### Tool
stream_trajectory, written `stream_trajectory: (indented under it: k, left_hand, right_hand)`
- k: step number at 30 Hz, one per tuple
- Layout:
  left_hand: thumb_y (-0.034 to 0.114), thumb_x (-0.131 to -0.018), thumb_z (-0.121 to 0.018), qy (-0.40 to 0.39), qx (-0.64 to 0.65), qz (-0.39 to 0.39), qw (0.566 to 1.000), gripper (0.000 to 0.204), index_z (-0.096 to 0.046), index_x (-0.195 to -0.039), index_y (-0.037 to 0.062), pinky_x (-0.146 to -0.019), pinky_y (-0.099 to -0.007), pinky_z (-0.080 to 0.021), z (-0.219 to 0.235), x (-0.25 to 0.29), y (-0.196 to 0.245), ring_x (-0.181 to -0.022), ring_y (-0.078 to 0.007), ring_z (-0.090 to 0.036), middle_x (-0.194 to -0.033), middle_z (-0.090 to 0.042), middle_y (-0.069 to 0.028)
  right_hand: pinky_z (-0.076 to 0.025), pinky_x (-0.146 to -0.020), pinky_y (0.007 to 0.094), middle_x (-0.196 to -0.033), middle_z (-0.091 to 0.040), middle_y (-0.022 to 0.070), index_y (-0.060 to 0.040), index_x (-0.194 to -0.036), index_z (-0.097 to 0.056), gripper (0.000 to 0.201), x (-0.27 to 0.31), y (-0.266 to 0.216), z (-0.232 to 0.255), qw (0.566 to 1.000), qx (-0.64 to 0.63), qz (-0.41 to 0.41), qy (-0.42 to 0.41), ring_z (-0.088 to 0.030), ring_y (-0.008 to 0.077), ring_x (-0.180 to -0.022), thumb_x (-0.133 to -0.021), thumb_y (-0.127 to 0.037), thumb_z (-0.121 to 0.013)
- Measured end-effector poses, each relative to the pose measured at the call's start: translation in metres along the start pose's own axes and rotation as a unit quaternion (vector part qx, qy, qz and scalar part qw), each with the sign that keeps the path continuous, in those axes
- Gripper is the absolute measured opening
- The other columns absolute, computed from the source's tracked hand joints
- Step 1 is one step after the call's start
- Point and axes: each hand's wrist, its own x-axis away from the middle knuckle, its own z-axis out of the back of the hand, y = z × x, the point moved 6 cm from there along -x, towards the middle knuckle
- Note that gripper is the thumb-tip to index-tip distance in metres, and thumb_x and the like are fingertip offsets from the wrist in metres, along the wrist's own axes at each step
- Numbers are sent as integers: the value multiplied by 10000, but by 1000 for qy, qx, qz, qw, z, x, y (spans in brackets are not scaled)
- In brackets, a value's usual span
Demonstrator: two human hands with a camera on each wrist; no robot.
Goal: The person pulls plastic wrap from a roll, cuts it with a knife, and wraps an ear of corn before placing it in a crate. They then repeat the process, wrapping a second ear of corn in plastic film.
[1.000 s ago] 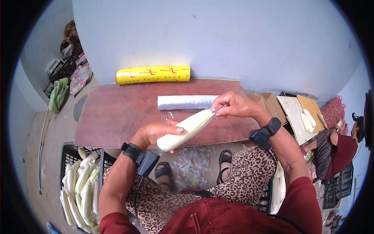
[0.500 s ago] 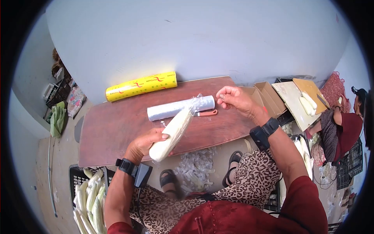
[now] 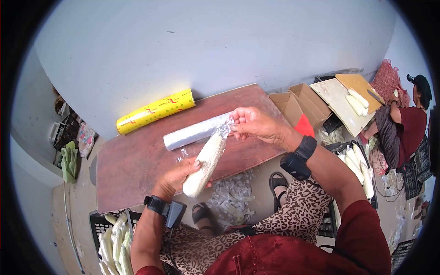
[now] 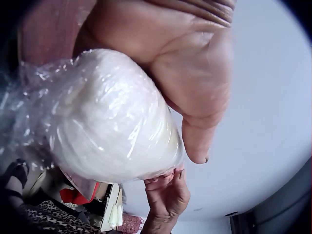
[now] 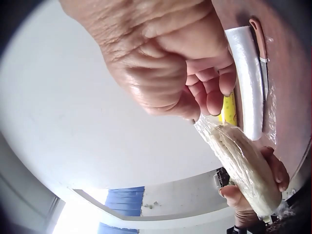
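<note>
Clear film (image 3: 225, 127) is probably the weak spot: the right hand (image 3: 256, 125) has it pinched at the narrow tip of the pale cob (image 3: 207, 166), so one hard tug could split it. The left hand (image 3: 178, 175) grips the thick end, cob tilted above the near edge of the table (image 3: 133, 160); slick plastic plus a loosened grip might mean a drop. Also, that knife (image 5: 260, 39) just beside the roll (image 5: 248, 83) could nick a careless reach.
</note>
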Motion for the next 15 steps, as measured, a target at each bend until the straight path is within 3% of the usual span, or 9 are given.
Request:
stream_trajectory:
  k: [10,15]
  left_hand:
    - [314,-847,-681,29,-8,9,999,527,-498,-1178,-53,-769,-364,-553,-12,-1,2,-844,-270,-653,-931,-639,-190]
    - [312,-829,-687,26,-53,-6,998,528,-517,-1165,-57,-767,-341,-539,-18,3,12,-836,-254,-649,-920,-645,-179]
  right_hand:
    - [-464,-633,194,-861,-603,18,-19,-1098,-540,239,-2,-15,6,997,32,47,58,-572,63,-692,-870,-51,-602]
    - [-478,-668,208,-885,-607,17,-26,-1073,-554,211,3,-23,37,988,29,56,141,-566,63,-729,-875,-76,-607]
